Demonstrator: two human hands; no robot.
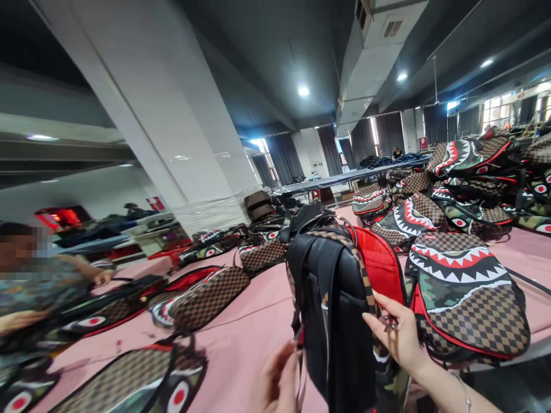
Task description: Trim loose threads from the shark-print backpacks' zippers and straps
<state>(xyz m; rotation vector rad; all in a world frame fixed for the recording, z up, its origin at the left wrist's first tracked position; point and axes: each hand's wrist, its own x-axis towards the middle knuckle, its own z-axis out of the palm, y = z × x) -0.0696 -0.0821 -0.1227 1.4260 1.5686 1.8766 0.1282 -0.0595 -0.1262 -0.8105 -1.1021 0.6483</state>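
Observation:
A black backpack [340,310] with a brown checkered edge stands upright in front of me, its padded back and shoulder straps facing me. The red-lined flap [381,261] hangs unzipped on its right side. My right hand [400,332] grips the bag's right edge between thumb and fingers, with a small metal piece, perhaps a zipper pull, against the fingers. Low at the bag's left side is my left hand [279,378], blurred, its fingertips near a strap. Whether it holds the strap cannot be made out.
A shark-mouth checkered backpack [469,292] lies close on the right, with a pile of similar bags [473,166] behind. More bags [210,298] lie across the pink table [241,344]. A co-worker [38,287] handles a bag at left. A white pillar [172,115] rises beyond the table.

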